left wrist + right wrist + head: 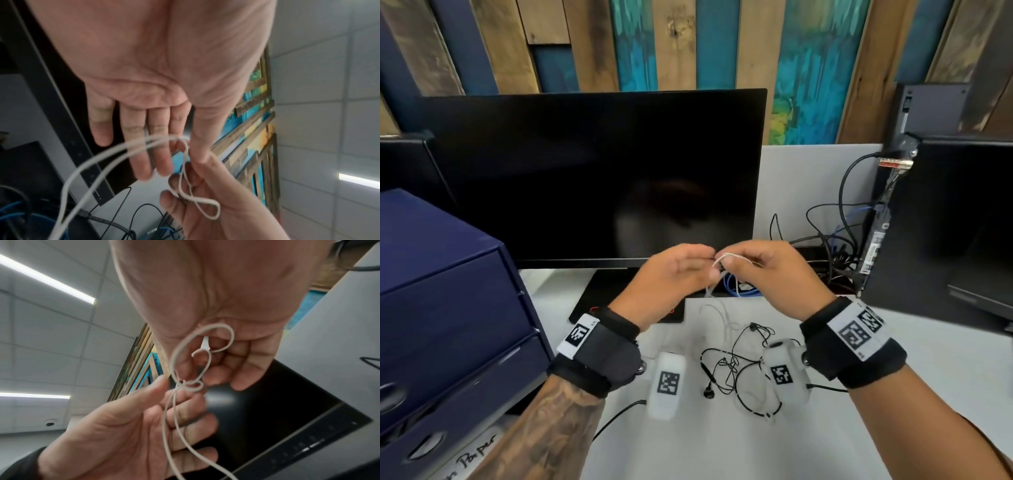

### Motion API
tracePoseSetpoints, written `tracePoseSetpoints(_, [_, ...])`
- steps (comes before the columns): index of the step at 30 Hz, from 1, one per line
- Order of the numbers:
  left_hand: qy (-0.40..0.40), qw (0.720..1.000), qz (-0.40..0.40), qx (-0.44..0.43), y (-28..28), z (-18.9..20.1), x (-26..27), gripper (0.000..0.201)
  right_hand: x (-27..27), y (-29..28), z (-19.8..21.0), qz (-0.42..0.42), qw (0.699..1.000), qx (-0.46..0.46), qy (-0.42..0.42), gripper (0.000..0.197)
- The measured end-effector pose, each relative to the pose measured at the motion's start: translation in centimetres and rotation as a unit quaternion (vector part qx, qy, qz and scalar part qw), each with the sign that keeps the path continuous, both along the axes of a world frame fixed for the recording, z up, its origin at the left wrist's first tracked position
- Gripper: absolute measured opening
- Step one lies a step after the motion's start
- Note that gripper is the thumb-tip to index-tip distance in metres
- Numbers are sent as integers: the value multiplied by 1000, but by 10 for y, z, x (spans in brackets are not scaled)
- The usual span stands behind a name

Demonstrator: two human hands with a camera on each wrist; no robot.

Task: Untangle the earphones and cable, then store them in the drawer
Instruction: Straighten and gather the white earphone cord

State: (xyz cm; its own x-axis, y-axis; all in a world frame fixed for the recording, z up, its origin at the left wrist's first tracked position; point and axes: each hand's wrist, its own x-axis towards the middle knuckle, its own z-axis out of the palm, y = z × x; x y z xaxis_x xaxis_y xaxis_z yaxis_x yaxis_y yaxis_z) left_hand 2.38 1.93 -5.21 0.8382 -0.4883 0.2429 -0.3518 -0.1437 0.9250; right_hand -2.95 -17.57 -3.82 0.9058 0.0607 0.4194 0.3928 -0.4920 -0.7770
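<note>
My left hand [671, 279] and right hand [770, 270] are raised together above the white desk [876, 428], fingertips nearly meeting in front of the dark monitor [592, 171]. From the head camera, only a small loop of the white cable [726, 257] shows between them, with more of it trailing down to the desk. The black earphones [729, 370] lie in a loose tangle on the desk below my wrists, and the navy drawer unit [445, 308] sits at my left, its drawers closed. The right wrist camera shows what the head view hides: a small knot in the white cable [191, 386], with loops running up into my right hand [216, 305], whose fingers curl around them and a white connector tip. My left hand [123, 426] pinches the cable at the knot with thumb and forefinger, two strands hanging across its palm. The left wrist camera shows my left hand [154, 65] with its other fingers fairly straight, and the white cable [197, 203] looping in a figure-eight over my right hand [216, 203].
</note>
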Motion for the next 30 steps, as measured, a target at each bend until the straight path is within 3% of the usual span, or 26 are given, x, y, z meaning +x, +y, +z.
tracePoseSetpoints(2, [-29, 999, 9, 14, -7, 6, -4, 19, 3, 7, 1, -8, 1000, -10, -13, 13])
tracePoseSetpoints(4, [-58, 996, 70, 12, -5, 10, -1, 10, 5, 6, 3, -38, 999, -12, -24, 18])
tracePoseSetpoints(9, [-67, 992, 106, -13, 4, 15, -4, 14, 3, -6, 6, -95, 995, -16, -22, 32])
tracePoseSetpoints(12, [-114, 987, 109, 2, 7, 17, -7, 15, 2, -9, 4, -141, 989, -30, -31, 32])
tracePoseSetpoints(15, [-139, 984, 109, 38, 9, 16, -6, 15, 0, -8, 6, -121, 989, 80, -7, 31])
tracePoseSetpoints(17, [-148, 983, 100, 52, 12, 17, -5, 16, -2, -7, 9, -60, 974, 215, 36, 29])
tracePoseSetpoints(19, [-162, 980, 97, 57, 16, 18, -3, 15, -3, -8, 10, -19, 958, 281, 54, 23])
tracePoseSetpoints(25, [-125, 988, 87, 21, 22, 24, -2, 13, -6, -8, 12, -21, 976, 211, 42, 9])
tracePoseSetpoints(30, [-69, 997, -4, -23, 5, 28, -16, 22, -7, 14, 16, -5, 994, 109, 13, 3])
